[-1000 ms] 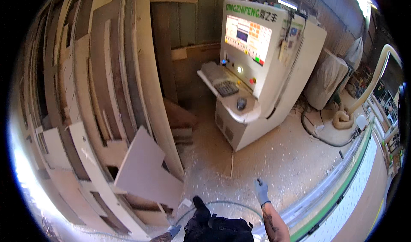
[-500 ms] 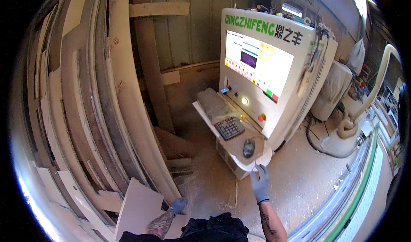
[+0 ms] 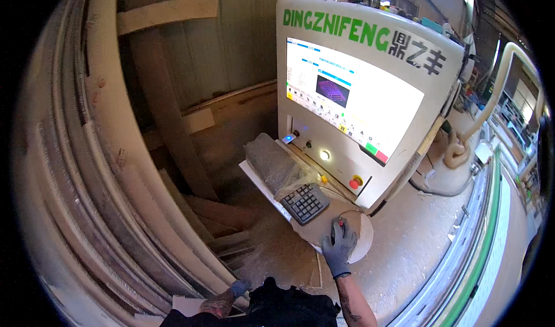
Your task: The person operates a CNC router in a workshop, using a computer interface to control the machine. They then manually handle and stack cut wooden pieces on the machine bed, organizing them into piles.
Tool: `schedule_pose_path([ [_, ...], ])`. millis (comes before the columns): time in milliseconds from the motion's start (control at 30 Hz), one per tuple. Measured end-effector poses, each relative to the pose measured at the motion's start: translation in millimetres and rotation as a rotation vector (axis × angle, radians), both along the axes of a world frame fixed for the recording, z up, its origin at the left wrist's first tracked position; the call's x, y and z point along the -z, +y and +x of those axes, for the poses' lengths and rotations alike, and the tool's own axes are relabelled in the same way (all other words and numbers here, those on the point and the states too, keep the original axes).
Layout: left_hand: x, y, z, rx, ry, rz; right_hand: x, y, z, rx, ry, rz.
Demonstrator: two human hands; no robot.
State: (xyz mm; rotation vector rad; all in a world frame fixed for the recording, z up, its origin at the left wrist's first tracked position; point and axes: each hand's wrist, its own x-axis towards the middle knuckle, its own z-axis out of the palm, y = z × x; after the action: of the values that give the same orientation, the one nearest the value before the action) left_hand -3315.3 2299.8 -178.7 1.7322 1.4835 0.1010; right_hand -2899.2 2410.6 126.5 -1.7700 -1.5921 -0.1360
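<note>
My right hand (image 3: 339,247), in a grey work glove, rests over the computer mouse (image 3: 341,221) and covers most of it; a small red glow shows at its far end. The mouse lies on the dusty keyboard shelf (image 3: 312,231) of a white control cabinet (image 3: 341,159). Just left of it sits a black keyboard (image 3: 305,204), its left part under a clear plastic cover (image 3: 272,164). Low on the left, my gloved left hand (image 3: 239,287) is beside the leaning boards (image 3: 130,211). Its fingers are too small and blurred to make out.
On the cabinet, a lit screen (image 3: 347,98) stands above a red stop button (image 3: 355,182) and a lit round button (image 3: 325,155). Tall boards crowd the left side. At right run a green-edged machine rail (image 3: 485,228) and a beige hose (image 3: 491,107).
My right hand has moved forward from the shelf's front edge onto the mouse. The cabinet appears nearer, and the view has shifted. My left hand stays low by the boards.
</note>
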Motion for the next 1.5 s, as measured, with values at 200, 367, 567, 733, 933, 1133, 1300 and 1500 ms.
schedule_pose_path([
  [200,18.2,84.6,-38.4,0.020,-0.058,-0.117,-7.7,21.8,-25.1,0.095,-0.018,-0.032],
  [367,20.5,134.2,-30.6,-0.029,-0.148,-0.282,2.3,24.8,-27.5,0.119,-0.039,0.031],
  [567,105.9,142.2,-76.1,0.113,-0.238,-0.047,0.4,32.0,-41.5,0.095,-0.040,0.076],
  [733,125.5,134.8,-84.8,0.397,-0.038,0.102,9.9,29.7,-37.7,0.135,-0.006,0.104],
  [933,116.5,108.5,-96.9,0.500,-0.117,0.310,14.9,27.0,-34.1,0.157,-0.018,0.111],
  [1133,123.7,117.8,-111.5,0.583,-0.201,0.257,13.3,30.8,-35.4,0.192,0.024,0.127],
  [1300,109.0,113.8,-87.6,0.409,-0.370,0.508,9.6,26.5,-32.6,0.203,0.024,0.151],
  [1500,71.9,122.1,-76.5,0.457,-0.049,0.276,12.2,26.8,-32.8,0.267,0.036,0.134],
])
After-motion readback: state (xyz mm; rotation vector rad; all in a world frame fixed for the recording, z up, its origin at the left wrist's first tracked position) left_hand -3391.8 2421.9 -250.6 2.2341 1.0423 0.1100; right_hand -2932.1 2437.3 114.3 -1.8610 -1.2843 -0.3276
